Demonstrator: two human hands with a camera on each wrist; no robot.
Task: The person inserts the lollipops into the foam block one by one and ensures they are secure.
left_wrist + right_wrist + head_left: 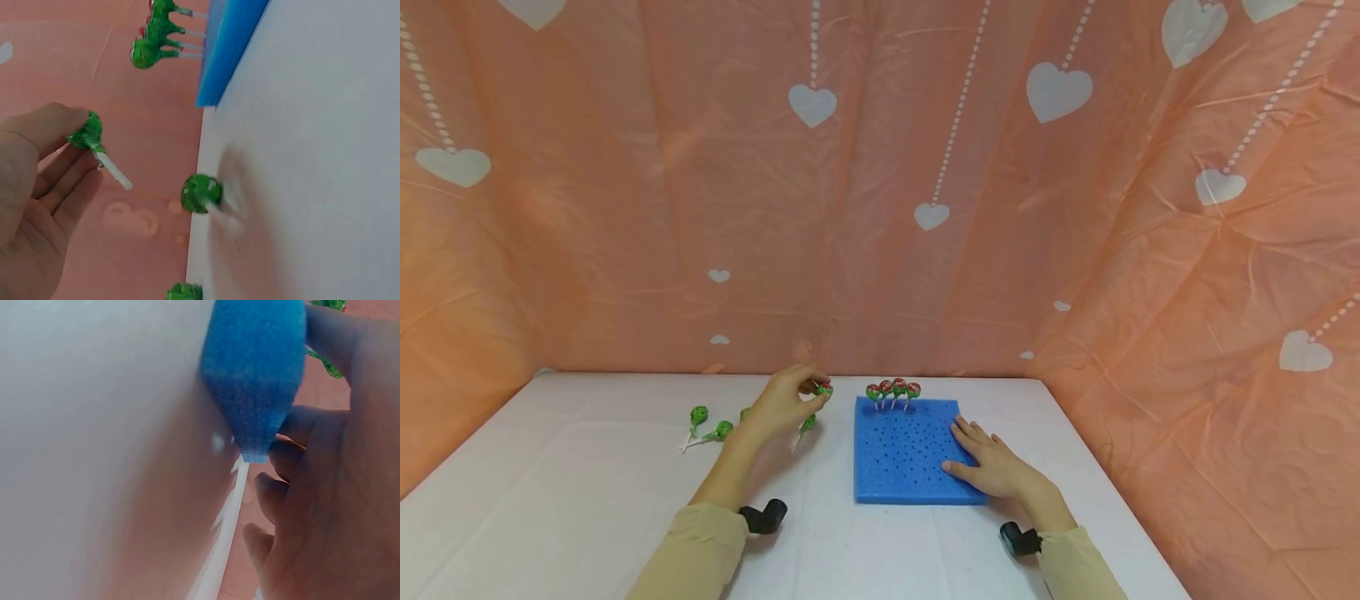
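My left hand pinches a lollipop by its green-wrapped head between thumb and fingers, its white stick angled down and out. It is raised over the white table, left of a blue foam block dotted with small holes. Several red-and-green lollipops stand in a row along the block's far edge, sticks pushed into the foam. With fingers spread, my right hand rests on the block's right side. Just below the left hand in the head view lies another lollipop.
More green-wrapped lollipops, among them one lollipop with its stick toward me, lie on the table to the left. Behind and at the sides hangs an orange curtain with white hearts. Each wrist wears a black camera.
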